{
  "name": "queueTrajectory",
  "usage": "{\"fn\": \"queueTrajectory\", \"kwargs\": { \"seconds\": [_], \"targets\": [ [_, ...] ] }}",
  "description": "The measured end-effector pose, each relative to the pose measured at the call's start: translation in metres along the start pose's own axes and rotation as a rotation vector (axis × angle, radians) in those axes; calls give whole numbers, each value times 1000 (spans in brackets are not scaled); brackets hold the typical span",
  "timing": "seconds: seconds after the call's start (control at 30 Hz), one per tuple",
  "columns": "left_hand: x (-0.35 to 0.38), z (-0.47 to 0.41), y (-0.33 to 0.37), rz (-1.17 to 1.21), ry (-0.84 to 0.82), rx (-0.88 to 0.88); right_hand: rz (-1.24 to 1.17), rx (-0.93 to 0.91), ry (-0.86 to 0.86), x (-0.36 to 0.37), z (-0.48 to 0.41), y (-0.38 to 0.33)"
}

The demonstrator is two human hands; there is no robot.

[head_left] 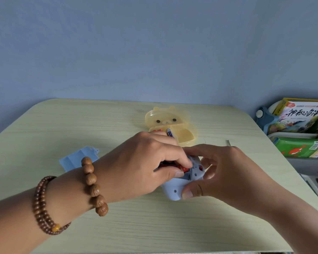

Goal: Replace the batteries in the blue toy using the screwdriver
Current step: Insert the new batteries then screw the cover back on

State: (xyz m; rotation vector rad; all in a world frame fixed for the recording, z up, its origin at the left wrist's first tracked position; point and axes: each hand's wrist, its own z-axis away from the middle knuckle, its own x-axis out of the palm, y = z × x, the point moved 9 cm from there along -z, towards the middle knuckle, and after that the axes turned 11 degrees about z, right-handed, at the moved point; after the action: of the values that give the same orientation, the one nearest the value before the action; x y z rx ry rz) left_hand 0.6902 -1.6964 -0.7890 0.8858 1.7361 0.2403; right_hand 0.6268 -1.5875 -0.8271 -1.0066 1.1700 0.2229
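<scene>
Wooden table [136, 226], both hands' grip closed on blue toy [174, 189]

You have two hands at work: the left hand [147, 165] and the right hand [228, 173]. You have one blue toy [174, 189] between them. One detached blue cover [77, 158] lies on the worktop [154, 226]. One yellow bear-shaped case [173, 125] stands open, with one purple battery [170, 133] clearly visible in it; the red batteries, in the case and in the toy, are too hidden to count. You wear two bead bracelets: one large-bead bracelet [94, 186] and one small-bead bracelet [42, 208]. At the right I count at least three children's books [301, 116].
</scene>
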Motion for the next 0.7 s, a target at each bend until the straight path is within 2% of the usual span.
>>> {"fn": "queueTrajectory", "kwargs": {
  "seconds": [0.4, 0.6, 0.7],
  "targets": [
    [8, 8, 6, -121, -11, 89, -11, 52, 24, -2, 0, 8],
    [3, 14, 3, -103, -15, 70, -12, 55, 10, -1, 0, 9],
    [8, 19, 6, -179, -13, 115, -13, 45, -1, 0, 1, 7]
  ]
}}
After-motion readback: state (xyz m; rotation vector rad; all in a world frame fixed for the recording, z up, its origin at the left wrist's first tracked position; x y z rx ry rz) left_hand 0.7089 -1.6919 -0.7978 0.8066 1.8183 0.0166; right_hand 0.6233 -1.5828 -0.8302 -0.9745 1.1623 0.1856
